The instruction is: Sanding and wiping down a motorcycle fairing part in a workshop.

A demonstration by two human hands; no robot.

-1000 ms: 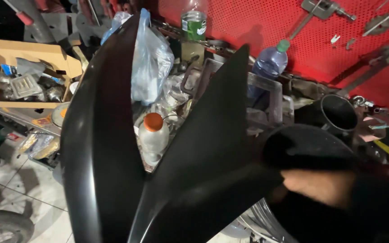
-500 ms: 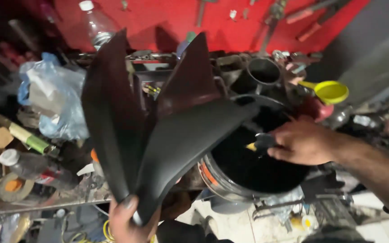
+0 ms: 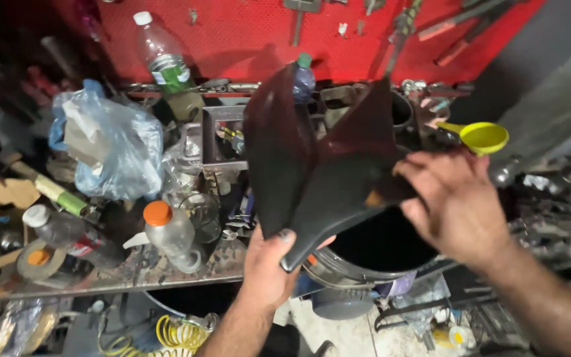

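Both hands are on the black plastic panel [image 3: 312, 178] now. Our left hand [image 3: 269, 271] grips its lower tip at the bottom centre of the frame, thumb wrapped over the edge, while our right hand [image 3: 454, 198] has come up off the rim of the dark bucket [image 3: 371, 258] and closes over the panel's right wing. Half a second ago that right hand was down at the bucket with something small and yellowish between its fingers; a small orange-yellow speck [image 3: 373, 198] shows by the fingertips now, though we cannot tell what it is. The panel has swung from left of centre to the middle of the frame, above the bucket's mouth and just in front of the red pegboard [image 3: 246, 39]. So we judge that the work has passed from one-handed carrying to two-handed handling of the panel. On the cluttered worktop [image 3: 133, 277] at left, the orange-capped bottle [image 3: 170, 235] and the blue plastic bag [image 3: 110, 149] sit untouched, and the yellow funnel [image 3: 480, 137] rests at upper right.
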